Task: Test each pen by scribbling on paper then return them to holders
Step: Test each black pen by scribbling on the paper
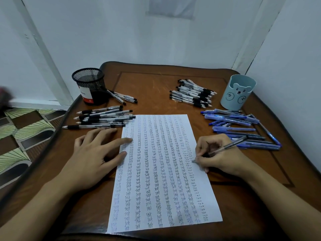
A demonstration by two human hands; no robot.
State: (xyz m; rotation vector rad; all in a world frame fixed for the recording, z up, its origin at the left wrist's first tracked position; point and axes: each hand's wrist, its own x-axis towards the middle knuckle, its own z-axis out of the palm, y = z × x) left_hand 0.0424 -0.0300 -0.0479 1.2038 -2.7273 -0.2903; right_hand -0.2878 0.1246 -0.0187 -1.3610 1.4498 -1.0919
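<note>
Head view, looking down on a brown wooden counter [149, 80].

A sheet of paper [156, 180] lies lengthwise in the middle, nearly filled with columns of the word "test". The right hand [222, 157] pinches a dark pen [225, 147] in a writing grip, fingers curled round the barrel. The tip touches the paper at the rightmost column, so this looks like mid-scribble. The left hand [93, 153] lies flat with fingers straight and spread, index and thumb tips on the paper's left edge. It is probably there to stop the sheet sliding under the strokes.

Pens lie in heaps around the sheet, and no pen shows above either holder's rim.
- Black-grip pens [100, 117] lie in a row just left of the paper.
- A few loose pens [125, 98] rest by the base of the black mesh holder [89, 84], back left.
- A second black heap [192, 93] sits at the back, right of centre.
- Blue pens [243, 131] are piled on the right, just beside the writing hand and in front of the pale blue bear holder [238, 92].

The layout suggests sorting by colour, black for the mesh cup and blue for the bear cup. Which heaps are already tested cannot be told. Returning pens to the holders appears not yet begun.
</note>
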